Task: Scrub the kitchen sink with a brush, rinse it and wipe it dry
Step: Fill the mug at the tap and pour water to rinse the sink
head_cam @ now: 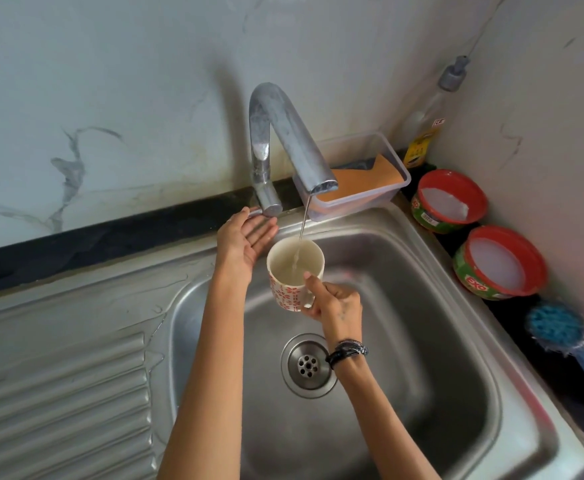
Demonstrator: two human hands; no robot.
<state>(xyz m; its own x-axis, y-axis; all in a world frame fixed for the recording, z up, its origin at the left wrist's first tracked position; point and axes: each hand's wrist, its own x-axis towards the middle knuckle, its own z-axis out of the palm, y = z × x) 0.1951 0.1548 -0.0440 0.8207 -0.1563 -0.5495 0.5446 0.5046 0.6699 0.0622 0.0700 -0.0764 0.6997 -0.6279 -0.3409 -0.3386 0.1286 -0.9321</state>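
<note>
The stainless steel kitchen sink with a ribbed draining board [450, 341] looks bare of suds, and the blue-bristled scrubbing brush with a light blue handle [557, 327] lies untouched on the dark ledge, well off to the right of both hands, so I judge the scrubbing either finished or not begun; which one I cannot tell. What shows now is water being gathered, which fits the rinsing step, with wiping dry left to do.

The right hand [332, 303] curls round the handle of a white ceramic mug with a red flower pattern [294, 271], thumb up against its rim, holding it upright over the basin. A thin stream falls from the curved chrome tap [283, 140] straight into the mug, which is partly full. The left hand [245, 237], fingers straight and palm up, rests against the tap's lever just beside the mug's upper left, gripping nothing.

The round steel drain [307, 365] sits below the right wrist. No drying cloth is in either hand
</note>
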